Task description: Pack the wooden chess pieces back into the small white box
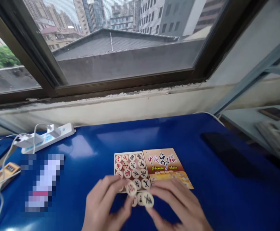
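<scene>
Several round chess pieces with red or black characters stand in rows in an open box [128, 152] on the blue table. Against its right side lies the box lid [165, 160], printed "Chinese chess". My left hand [107, 200] pinches a red-marked piece [131, 188] over the box's front edge. A black-marked piece [148, 200] is between the thumb and fingers of my right hand [178, 203], just in front of the box. Between the hands, other pieces [140, 198] show partly, overlapped by the held ones.
A white power strip [48, 138] with plugs and cables lies at the back left of the blue table [135, 131]. Nearer are a tan packet [2, 178] and a pixelated object [45, 183]. A dark flat object [226, 154] lies at the right.
</scene>
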Action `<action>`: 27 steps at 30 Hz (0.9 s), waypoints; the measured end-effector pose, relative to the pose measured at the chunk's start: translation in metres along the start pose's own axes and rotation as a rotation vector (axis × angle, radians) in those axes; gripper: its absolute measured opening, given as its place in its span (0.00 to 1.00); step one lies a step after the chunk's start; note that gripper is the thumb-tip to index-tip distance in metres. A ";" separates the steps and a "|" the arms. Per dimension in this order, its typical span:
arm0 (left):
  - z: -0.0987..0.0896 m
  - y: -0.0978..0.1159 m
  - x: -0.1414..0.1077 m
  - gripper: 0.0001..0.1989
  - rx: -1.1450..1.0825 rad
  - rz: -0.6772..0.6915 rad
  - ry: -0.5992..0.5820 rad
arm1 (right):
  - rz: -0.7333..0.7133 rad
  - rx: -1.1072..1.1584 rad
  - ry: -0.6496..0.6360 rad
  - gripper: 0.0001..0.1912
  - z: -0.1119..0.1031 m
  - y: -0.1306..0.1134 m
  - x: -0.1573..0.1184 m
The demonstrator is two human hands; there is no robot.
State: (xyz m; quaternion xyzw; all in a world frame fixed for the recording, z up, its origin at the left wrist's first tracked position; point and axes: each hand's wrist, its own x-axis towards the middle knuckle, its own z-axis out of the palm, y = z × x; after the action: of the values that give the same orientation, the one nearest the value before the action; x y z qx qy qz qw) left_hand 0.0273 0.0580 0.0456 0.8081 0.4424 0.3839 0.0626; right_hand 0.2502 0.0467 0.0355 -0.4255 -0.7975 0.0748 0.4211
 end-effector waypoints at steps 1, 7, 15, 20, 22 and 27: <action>-0.004 -0.006 0.018 0.12 -0.028 0.028 -0.017 | -0.043 -0.014 0.004 0.08 -0.003 0.007 0.014; 0.001 -0.048 0.076 0.08 -0.187 0.101 -0.196 | -0.129 -0.081 -0.057 0.07 0.002 0.048 0.070; 0.018 -0.069 0.054 0.10 -0.237 0.047 -0.202 | -0.136 -0.057 -0.059 0.07 0.021 0.053 0.065; 0.020 -0.063 0.052 0.11 -0.226 0.047 -0.172 | -0.204 -0.119 -0.061 0.08 0.018 0.054 0.063; 0.019 -0.063 0.054 0.11 -0.166 0.034 -0.171 | -0.189 -0.118 -0.075 0.08 0.019 0.055 0.064; 0.012 -0.068 0.056 0.10 0.013 0.031 -0.312 | -0.104 -0.137 -0.151 0.08 0.026 0.056 0.063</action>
State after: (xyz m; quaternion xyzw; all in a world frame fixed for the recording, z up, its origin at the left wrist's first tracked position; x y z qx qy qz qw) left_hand 0.0071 0.1446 0.0389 0.8650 0.4173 0.2520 0.1193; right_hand 0.2478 0.1345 0.0304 -0.4044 -0.8513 0.0300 0.3331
